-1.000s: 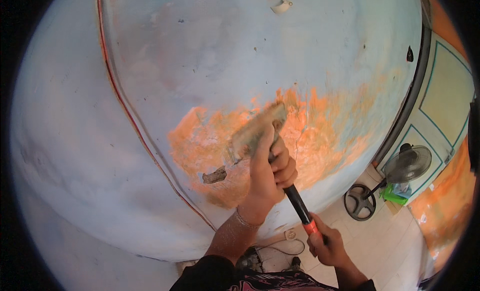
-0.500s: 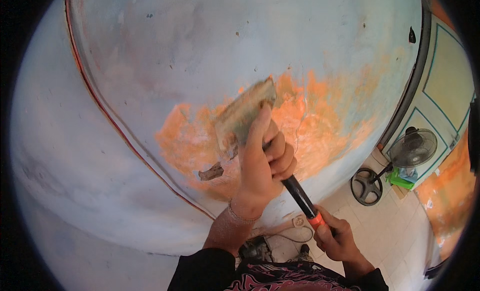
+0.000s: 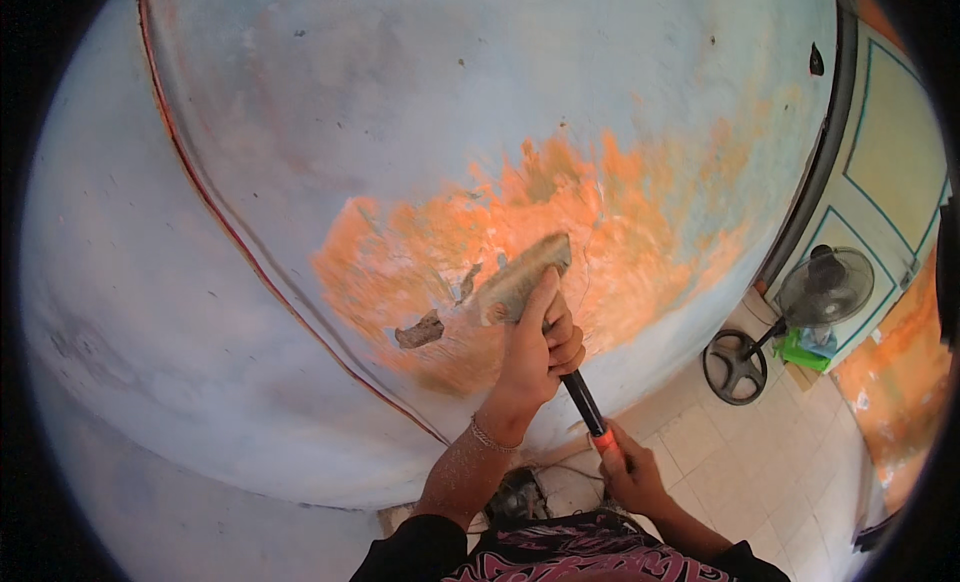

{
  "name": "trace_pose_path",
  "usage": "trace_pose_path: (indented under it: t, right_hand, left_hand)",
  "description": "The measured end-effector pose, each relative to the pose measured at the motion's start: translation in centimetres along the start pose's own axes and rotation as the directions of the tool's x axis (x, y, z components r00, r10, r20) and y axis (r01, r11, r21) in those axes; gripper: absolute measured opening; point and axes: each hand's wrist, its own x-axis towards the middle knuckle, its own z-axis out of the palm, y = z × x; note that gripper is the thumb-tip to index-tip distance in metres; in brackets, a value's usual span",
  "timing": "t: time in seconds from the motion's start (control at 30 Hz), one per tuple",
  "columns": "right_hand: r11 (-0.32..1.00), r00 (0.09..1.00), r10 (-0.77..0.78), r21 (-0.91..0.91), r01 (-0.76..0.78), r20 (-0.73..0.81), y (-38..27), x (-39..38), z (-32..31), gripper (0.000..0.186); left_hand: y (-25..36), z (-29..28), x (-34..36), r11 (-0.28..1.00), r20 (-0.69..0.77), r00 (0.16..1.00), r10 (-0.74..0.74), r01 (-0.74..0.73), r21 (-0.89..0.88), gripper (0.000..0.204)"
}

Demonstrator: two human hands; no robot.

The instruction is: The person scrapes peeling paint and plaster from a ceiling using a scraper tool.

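A long-handled scraper (image 3: 525, 279) with a wide, dusty blade lies against the pale blue wall (image 3: 400, 112), over a patch (image 3: 560, 197) where orange shows through. My left hand (image 3: 538, 357) is closed round the upper handle just below the blade, its thumb stretched along it. Lower down, my right hand (image 3: 632, 472) grips the black handle near its orange-red band (image 3: 604, 440). Left of the blade, a ragged brown-grey gouge (image 3: 420, 330) breaks the wall's surface. My left fingers hide part of the scraper's head.
A reddish pipe or cable (image 3: 225, 217) runs down the wall on the left. To the right a standing fan (image 3: 826, 285) rests on its round black base (image 3: 735, 368), beside a green package (image 3: 803, 350). Behind it is a pale panel (image 3: 890, 152) with teal lines. Tiles cover the floor (image 3: 720, 452).
Both hands have brought the scraper down the wall and slightly right at the blade. More of the orange patch above it now shows.
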Motion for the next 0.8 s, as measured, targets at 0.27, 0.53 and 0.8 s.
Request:
trace_pose_path:
  t: [0.27, 0.53, 0.8]
  right_hand:
    - [0.974, 0.984, 0.13, 0.171, -0.149, 0.119, 10.2, 0.4, 1.2, 0.038]
    - [0.988, 0.987, -0.15, 0.016, 0.151, -0.05, 13.4, 1.3, 1.5, 0.035]
    - [0.991, 0.991, -0.05, 0.127, 0.034, 0.128, 10.7, 2.7, -2.8, 0.034]
  left_hand:
    - [-8.0, -5.8, 1.9, 0.971, -0.179, 0.967, -0.18, 0.205, 0.127, 0.041]
    - [-11.5, -3.9, 0.5, 0.938, -0.33, 0.917, 0.226, -0.113, 0.329, 0.041]
    - [-10.2, -0.3, 0.6, 0.886, -0.215, 0.925, 0.313, -0.202, 0.418, 0.044]
